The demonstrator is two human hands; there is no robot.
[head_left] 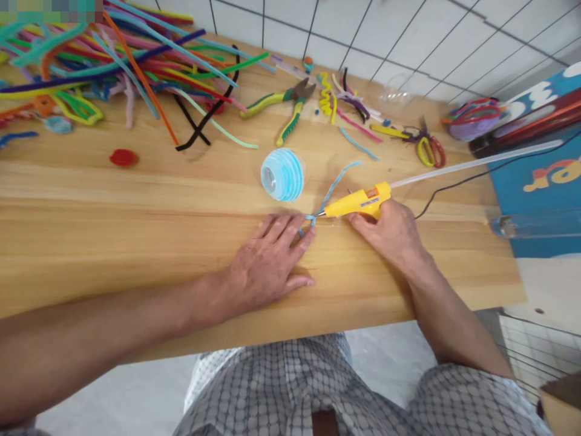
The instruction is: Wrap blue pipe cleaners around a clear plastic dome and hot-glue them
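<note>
My left hand (267, 260) lies flat, fingers spread, pinning the near end of a light blue fuzzy pipe cleaner (333, 188) to the wooden table (136, 230). My right hand (393, 230) is closed around a yellow glue gun (358, 201), its nozzle touching the pipe cleaner just beside my left fingertips. A blue-striped clear ball (282, 175) sits near behind.

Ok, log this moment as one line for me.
left hand: flat, pins blue pipe cleaner to table | right hand: grips glue gun, nozzle at cleaner's end | striped ball just beyond
</note>
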